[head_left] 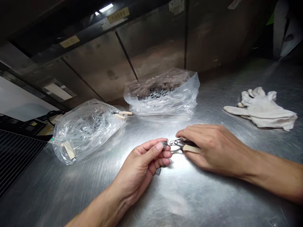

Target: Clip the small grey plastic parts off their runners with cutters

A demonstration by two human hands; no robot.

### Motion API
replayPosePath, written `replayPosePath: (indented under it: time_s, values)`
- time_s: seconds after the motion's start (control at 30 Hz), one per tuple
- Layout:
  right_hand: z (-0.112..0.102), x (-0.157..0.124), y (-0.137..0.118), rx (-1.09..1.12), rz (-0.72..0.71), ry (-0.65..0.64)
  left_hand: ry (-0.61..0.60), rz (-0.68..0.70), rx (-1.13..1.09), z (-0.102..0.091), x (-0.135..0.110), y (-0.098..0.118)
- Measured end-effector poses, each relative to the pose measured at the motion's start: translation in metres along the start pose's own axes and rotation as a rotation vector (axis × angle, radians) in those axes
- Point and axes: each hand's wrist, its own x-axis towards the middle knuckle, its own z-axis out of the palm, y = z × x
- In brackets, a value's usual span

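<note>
My left hand [148, 159] pinches a small dark grey part [164, 145] between thumb and forefinger, low over the steel table. A second small grey part [158, 171] shows under its curled fingers. My right hand [210, 146] grips small pliers [182, 145] with cream handles. Their metal jaws point left and meet the part held by my left hand.
Two clear plastic bags lie behind the hands: one at the left [85, 127] and one at the back centre [163, 93], both holding several small grey parts. More cream-handled pliers [121, 114] lie between them. White cloth gloves [262, 108] lie at the right on the steel table [213, 201].
</note>
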Motion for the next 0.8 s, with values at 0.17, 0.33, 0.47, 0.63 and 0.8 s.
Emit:
replayPosePath:
  time_s: [0.17, 0.33, 0.47, 0.63, 0.8]
  values:
    - [-0.0011, -0.0001, -0.0008, 0.001, -0.004, -0.008, -0.019, 0.01, 0.011, -0.0012, -0.0003, -0.0003]
    - [-0.0014, -0.0003, -0.0013, 0.005, 0.001, -0.016, -0.035, 0.01, 0.015, -0.002, 0.0006, -0.0006]
    - [-0.0018, -0.0003, -0.0015, 0.016, 0.016, -0.032, -0.053, 0.016, 0.02, -0.0031, 0.0008, -0.0009]
    - [-0.0023, 0.0002, -0.0015, 0.027, 0.018, -0.037, -0.062, 0.027, 0.015, -0.0043, 0.0013, -0.0013]
    - [-0.0026, 0.0012, -0.0015, 0.027, 0.004, -0.027, -0.07, 0.034, 0.02, -0.0041, 0.0014, -0.0022]
